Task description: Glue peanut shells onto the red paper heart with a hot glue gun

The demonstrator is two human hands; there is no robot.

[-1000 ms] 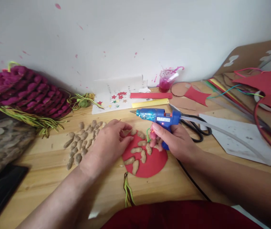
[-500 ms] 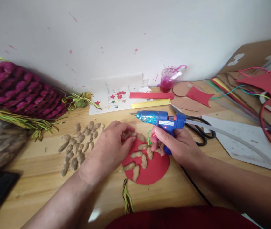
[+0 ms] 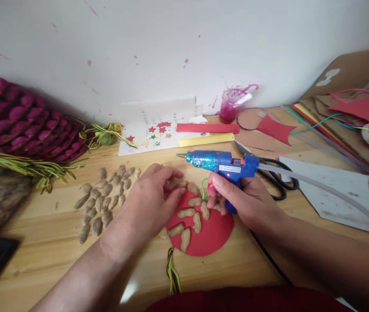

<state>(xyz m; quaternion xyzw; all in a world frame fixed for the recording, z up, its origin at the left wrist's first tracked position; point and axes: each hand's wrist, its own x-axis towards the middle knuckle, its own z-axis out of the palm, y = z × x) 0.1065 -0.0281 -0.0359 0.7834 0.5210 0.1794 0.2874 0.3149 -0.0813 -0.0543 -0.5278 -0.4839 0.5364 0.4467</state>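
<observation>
Yarn [image 3: 51, 167] in yellow-green and dark strands lies along the base of a magenta, scale-covered, cone-shaped craft piece [image 3: 25, 119] near the left edge of a pale wooden table [image 3: 51, 247]. To its right, loose tan peanuts in shells [image 3: 98, 203] are spread in one cluster, apparently so that each can be picked up singly by the near left hand [image 3: 145, 199]. That hand's thumb and forefinger close around a tan peanut at the disc's rim [image 3: 182, 184], seemingly to keep it steady on the far left rim of a round red card disc [image 3: 212, 238], which lies toward the table's near edge and carries several more peanuts. Farther right, the right hand [image 3: 247, 199] has its fingers wrapped around the grip of a blue pistol-shaped glue gun [image 3: 234, 162]; the nozzle is level and beyond the left fingers, probably to spare them the heat. Black-handled scissors [image 3: 283, 186] lie behind, perhaps put aside to free the middle.

Compared with half a second ago, left-hand things sit farther left and right-hand ones farther right, as if the head had leaned in; pinch, disc and grip look unchanged
</observation>
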